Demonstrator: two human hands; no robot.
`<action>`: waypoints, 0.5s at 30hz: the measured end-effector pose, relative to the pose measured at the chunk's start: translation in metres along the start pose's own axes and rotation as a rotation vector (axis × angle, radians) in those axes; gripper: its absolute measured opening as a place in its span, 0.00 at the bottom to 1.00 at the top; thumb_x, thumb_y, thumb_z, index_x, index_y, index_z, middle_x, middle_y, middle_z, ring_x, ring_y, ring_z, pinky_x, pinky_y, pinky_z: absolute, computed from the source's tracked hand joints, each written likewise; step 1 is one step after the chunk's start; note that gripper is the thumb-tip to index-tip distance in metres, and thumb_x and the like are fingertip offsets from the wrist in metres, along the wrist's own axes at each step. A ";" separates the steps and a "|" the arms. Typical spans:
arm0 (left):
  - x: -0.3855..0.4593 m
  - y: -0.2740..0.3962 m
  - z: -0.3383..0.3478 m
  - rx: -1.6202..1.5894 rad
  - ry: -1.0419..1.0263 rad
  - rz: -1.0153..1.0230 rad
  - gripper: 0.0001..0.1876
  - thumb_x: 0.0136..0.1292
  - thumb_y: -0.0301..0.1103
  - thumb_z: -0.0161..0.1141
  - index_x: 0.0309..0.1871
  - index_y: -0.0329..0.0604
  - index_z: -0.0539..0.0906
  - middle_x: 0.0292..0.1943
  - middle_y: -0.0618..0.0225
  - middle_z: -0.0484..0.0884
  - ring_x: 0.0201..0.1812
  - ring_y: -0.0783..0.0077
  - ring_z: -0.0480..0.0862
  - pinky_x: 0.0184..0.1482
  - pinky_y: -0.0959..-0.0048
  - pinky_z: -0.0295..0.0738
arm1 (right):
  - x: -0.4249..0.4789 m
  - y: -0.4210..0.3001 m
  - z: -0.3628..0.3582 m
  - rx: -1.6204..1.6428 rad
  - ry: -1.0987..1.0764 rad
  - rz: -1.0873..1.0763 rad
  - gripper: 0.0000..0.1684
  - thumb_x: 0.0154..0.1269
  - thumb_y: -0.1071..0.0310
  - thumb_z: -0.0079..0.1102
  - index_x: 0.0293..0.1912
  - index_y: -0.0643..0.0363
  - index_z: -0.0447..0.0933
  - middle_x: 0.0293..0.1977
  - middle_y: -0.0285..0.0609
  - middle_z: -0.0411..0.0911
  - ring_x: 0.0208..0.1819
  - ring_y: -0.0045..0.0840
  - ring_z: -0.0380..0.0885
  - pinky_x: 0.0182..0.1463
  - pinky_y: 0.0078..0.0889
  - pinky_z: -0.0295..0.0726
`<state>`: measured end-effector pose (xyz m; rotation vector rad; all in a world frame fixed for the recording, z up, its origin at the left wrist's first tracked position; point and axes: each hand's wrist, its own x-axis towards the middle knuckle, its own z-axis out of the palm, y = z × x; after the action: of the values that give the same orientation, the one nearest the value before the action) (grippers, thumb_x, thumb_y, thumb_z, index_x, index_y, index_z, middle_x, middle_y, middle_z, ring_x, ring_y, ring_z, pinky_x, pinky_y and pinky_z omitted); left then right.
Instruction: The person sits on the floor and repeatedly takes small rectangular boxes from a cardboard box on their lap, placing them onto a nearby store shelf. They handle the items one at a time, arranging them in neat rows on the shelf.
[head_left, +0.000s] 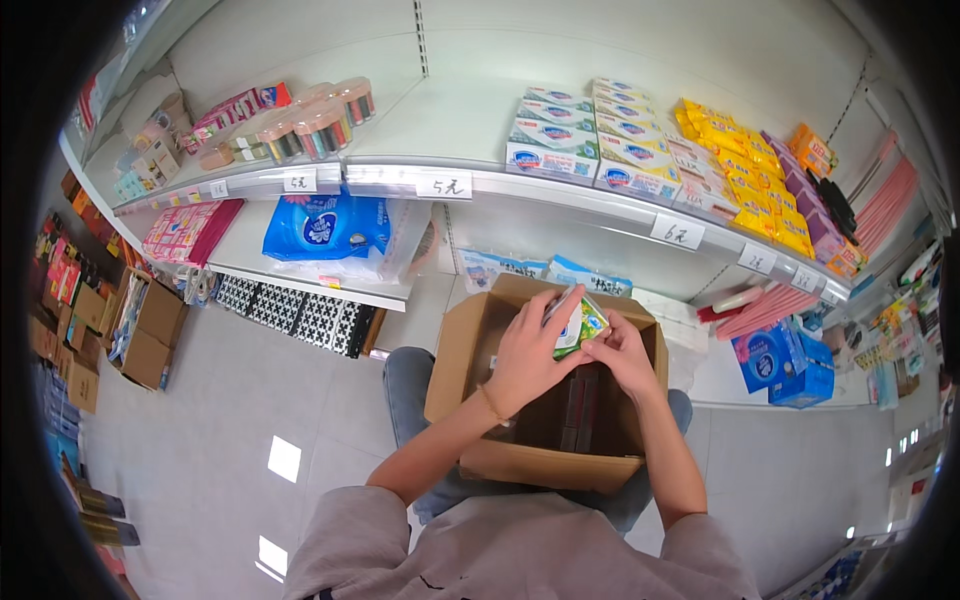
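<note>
A small green-and-white package (591, 321) with glossy wrapping is held in both hands above an open cardboard box. My left hand (525, 352) covers its left side, fingers spread over the top. At the right edge, my right hand (624, 357) pinches it between thumb and fingers. The cardboard box (551, 463) rests between my knees with its flaps folded out. Inside it, dark narrow boxes (577, 409) lie in a row along the bottom. My hands hide part of the package and the box's interior.
A white shelf ahead carries soap boxes (551, 142), yellow packets (754, 184) and clear-lidded jars (322, 124). Below are a blue pack (326, 225) and blue boxes (784, 364). Another open carton (154, 330) stands on the tiled floor at left.
</note>
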<state>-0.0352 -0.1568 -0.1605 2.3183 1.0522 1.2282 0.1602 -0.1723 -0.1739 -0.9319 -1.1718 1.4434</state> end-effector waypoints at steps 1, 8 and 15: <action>0.007 0.002 -0.013 0.005 0.012 0.029 0.46 0.53 0.42 0.77 0.75 0.42 0.68 0.64 0.53 0.73 0.59 0.45 0.77 0.64 0.53 0.70 | -0.002 -0.005 0.006 0.025 -0.019 -0.023 0.23 0.69 0.77 0.62 0.62 0.64 0.70 0.52 0.43 0.82 0.52 0.25 0.83 0.55 0.31 0.87; 0.095 -0.005 -0.127 0.141 0.213 0.303 0.38 0.47 0.31 0.77 0.65 0.42 0.76 0.56 0.56 0.80 0.59 0.50 0.79 0.62 0.61 0.74 | 0.001 -0.010 0.018 -0.043 -0.238 0.043 0.25 0.74 0.71 0.59 0.67 0.60 0.70 0.61 0.47 0.78 0.61 0.30 0.80 0.60 0.35 0.82; 0.203 -0.043 -0.229 0.224 -0.207 0.072 0.35 0.55 0.37 0.75 0.68 0.40 0.78 0.59 0.56 0.82 0.57 0.60 0.82 0.61 0.67 0.75 | 0.003 0.054 0.033 -0.202 -0.533 0.290 0.27 0.73 0.70 0.64 0.68 0.59 0.70 0.58 0.48 0.81 0.59 0.24 0.80 0.64 0.31 0.77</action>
<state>-0.1678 0.0068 0.0661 2.6062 1.0893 0.9092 0.1157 -0.1760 -0.2192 -0.9071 -1.6466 1.9082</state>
